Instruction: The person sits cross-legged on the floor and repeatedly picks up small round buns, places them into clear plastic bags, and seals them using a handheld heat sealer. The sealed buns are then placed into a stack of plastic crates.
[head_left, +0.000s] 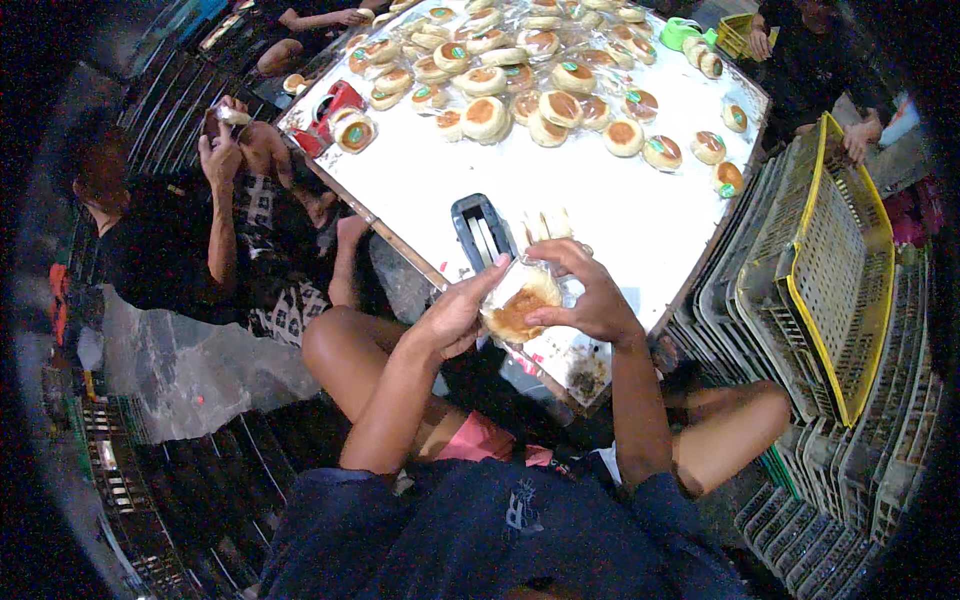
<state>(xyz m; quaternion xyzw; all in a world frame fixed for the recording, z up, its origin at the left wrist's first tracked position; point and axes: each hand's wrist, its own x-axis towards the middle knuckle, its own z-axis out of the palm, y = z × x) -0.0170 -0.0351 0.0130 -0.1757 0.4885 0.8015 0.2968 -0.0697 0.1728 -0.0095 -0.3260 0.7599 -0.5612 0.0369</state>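
Observation:
Between both hands, near the close corner of the white table (420, 180), is a round browned bun (521, 304) in clear plastic film. My left hand (461, 307) grips its left side, with the thumb along the top edge. My right hand (589, 296) holds the right side, thumb on the browned face and fingers at the film's upper edge. Just beyond the bun lies a dark tape dispenser (480, 229). Beside it several pale pieces (547, 223), too blurred to name, stand partly behind my right fingers.
Many wrapped buns (480, 79) are heaped at the table's far side. A red tape dispenser (334, 112) sits at the left edge, a green one (684, 34) far right. Stacked plastic crates (750, 292) and a yellow-rimmed crate (844, 262) stand right. A co-worker (172, 225) sits left; others are beyond.

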